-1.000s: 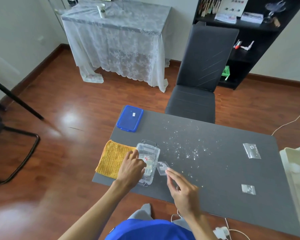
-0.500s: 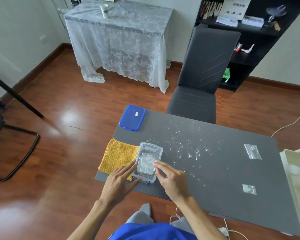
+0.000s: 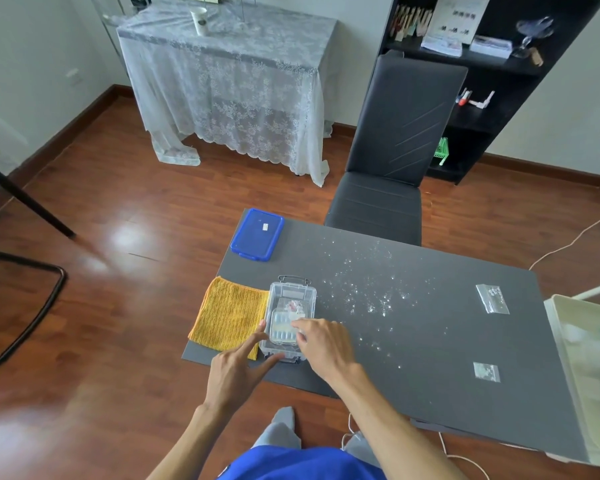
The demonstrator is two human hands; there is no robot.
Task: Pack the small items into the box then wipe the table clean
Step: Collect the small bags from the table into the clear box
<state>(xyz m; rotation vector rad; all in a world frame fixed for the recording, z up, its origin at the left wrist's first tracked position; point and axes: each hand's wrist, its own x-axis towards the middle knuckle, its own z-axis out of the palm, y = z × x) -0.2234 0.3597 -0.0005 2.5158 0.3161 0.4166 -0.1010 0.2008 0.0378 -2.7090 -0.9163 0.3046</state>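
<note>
At the near left edge of the table (image 3: 413, 344), the left hand (image 3: 234, 370) steadied the clear box (image 3: 289, 320) with spread fingers, gripping nothing, while the right hand (image 3: 323, 342) reached into it, fingertips pinched together; whether they held anything was unclear. The yellow cloth (image 3: 231, 315) lay touching the box's left side. Two small bags (image 3: 486, 372) (image 3: 492, 298) lay near the right edge, white specks (image 3: 368, 292) between. The blue lid (image 3: 257, 234) occupied the far left corner.

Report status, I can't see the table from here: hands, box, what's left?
Left hand open, steadying clear box. Right hand over box, grip unclear. Two small bags still out. Crumbs unwiped, cloth idle.
</note>
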